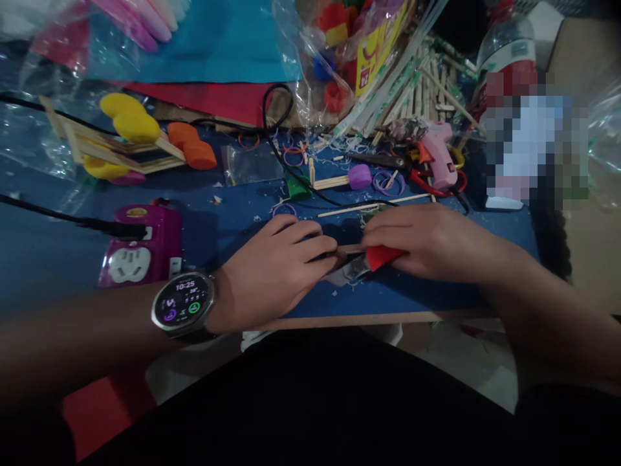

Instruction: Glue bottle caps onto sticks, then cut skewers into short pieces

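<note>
At the table's near edge my left hand (284, 268), with a smartwatch (184, 301) on its wrist, is closed with its fingertips at a thin wooden stick (350, 248). My right hand (431, 243) is closed at the stick's other end. Under its fingers a red piece (383, 257) shows, joined to a flat grey, shiny part (358, 268); it looks like a red-handled cutting tool, though the hand covers much of it. Just beyond the hands lie a long thin stick (373, 206) and some sticks with a purple cap (359, 177).
A pink glue gun (440, 155) and scissors (388, 160) lie beyond my right hand. At left stands a purple power strip (165, 243) with a black cable. Stick pieces with yellow and orange caps (191, 144), a green cap (297, 184), a bottle (509, 58) and a stick pile (412, 90) lie farther back.
</note>
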{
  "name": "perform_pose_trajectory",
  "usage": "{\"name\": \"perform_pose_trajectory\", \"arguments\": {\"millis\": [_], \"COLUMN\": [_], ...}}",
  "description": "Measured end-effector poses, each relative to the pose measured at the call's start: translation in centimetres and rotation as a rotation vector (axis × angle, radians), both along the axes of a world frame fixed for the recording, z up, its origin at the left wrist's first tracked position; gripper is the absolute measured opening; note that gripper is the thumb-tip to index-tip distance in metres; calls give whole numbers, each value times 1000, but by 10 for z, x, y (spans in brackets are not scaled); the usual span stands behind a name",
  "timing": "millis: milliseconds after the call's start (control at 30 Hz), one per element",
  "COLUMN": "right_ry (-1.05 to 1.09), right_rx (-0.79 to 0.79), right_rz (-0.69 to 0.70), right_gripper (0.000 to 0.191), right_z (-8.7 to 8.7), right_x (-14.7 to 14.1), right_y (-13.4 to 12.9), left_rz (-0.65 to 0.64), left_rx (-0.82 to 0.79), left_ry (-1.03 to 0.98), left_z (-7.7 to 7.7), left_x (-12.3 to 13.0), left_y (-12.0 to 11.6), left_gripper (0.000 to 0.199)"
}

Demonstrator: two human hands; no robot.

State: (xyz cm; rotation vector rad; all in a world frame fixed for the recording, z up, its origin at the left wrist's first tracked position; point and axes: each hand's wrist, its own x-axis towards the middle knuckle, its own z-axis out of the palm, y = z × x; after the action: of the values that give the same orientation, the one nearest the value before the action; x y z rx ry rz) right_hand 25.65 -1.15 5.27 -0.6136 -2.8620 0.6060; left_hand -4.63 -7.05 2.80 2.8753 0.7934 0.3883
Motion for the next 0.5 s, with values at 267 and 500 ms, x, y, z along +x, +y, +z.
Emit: {"name": "perform_pose_trajectory", "arguments": {"millis": [267, 500], "right_ry": [99, 371], "right_rx": [57, -606], "right_rz": [-281, -613], "right_gripper": [27, 62], "right_z": [40, 18], "right_x": [20, 32], "right_y": [-8, -59], "left_rz": [-5, -3], "left_rx": [7, 9], "left_ry": [-12, 13], "left_z": [-6, -7], "left_x": [0, 1], "left_y": [0, -2], "left_gripper": [32, 35]}}
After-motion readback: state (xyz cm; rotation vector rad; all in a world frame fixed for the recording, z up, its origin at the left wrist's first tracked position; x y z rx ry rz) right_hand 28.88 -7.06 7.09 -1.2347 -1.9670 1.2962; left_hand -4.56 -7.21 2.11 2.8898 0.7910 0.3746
